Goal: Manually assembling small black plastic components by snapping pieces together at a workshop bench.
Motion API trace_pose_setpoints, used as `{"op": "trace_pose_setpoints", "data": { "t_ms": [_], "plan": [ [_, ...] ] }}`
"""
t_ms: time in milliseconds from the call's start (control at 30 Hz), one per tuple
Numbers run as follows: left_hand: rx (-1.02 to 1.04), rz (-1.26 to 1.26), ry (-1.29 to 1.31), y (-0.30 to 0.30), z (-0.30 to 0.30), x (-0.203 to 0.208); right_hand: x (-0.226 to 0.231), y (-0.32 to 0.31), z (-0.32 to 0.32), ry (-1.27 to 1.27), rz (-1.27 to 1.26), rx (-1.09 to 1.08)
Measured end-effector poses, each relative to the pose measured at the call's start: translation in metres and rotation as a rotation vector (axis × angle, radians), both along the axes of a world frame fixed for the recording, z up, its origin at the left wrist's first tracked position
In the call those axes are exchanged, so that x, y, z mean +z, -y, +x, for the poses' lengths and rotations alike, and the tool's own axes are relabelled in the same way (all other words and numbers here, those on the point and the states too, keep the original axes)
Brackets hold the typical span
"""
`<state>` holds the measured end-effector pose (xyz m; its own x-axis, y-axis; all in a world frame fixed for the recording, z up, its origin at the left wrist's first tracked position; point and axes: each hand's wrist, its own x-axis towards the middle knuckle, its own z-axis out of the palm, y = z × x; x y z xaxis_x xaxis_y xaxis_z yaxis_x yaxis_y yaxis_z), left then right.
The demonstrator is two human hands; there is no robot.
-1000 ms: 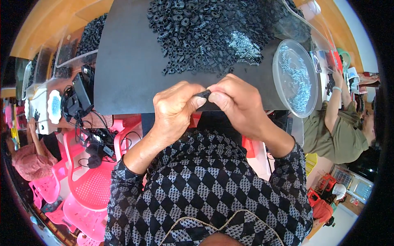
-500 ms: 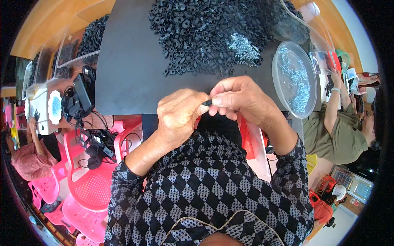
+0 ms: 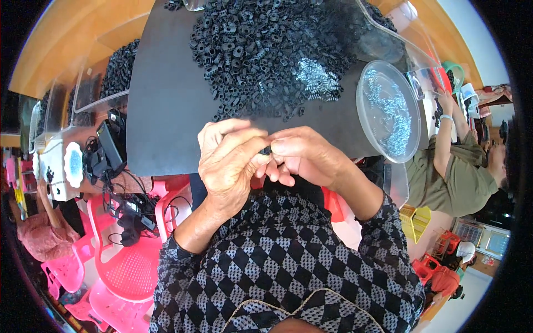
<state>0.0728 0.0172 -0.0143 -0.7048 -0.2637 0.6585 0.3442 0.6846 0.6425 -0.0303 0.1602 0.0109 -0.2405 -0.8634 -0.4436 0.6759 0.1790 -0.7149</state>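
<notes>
Dark tabletop (image 3: 161,111); left hand (image 3: 230,161) and right hand (image 3: 305,152) pinch a small, half-hidden black piece (image 3: 266,150).

My left grip (image 3: 230,161) and right grip (image 3: 308,155) hold a small black piece (image 3: 266,150); on the desk (image 3: 161,125), a pile of black parts (image 3: 250,58) lies left of a clear dish (image 3: 371,126) of springs (image 3: 397,130).

A small black part (image 3: 266,150), compact and dull-surfaced, is pinched in a grip shared by the left hand (image 3: 229,161) and the right hand (image 3: 308,154), raised near the close edge of the desk (image 3: 161,122). Fingers and thumbs cover most of it, so its full outline and exact tilt cannot be told.
</notes>
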Motion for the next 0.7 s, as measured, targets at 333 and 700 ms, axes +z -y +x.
{"op": "trace_pose_setpoints", "data": {
  "t_ms": [333,700],
  "plan": [
    [0.03,0.195,-0.003,-0.009,-0.004,-0.005,-0.013,0.006,0.011,0.124,-0.116,-0.197],
    [0.07,0.222,-0.054,-0.012,-0.014,-0.011,-0.017,0.011,0.016,0.136,-0.073,-0.319]
  ]
}}
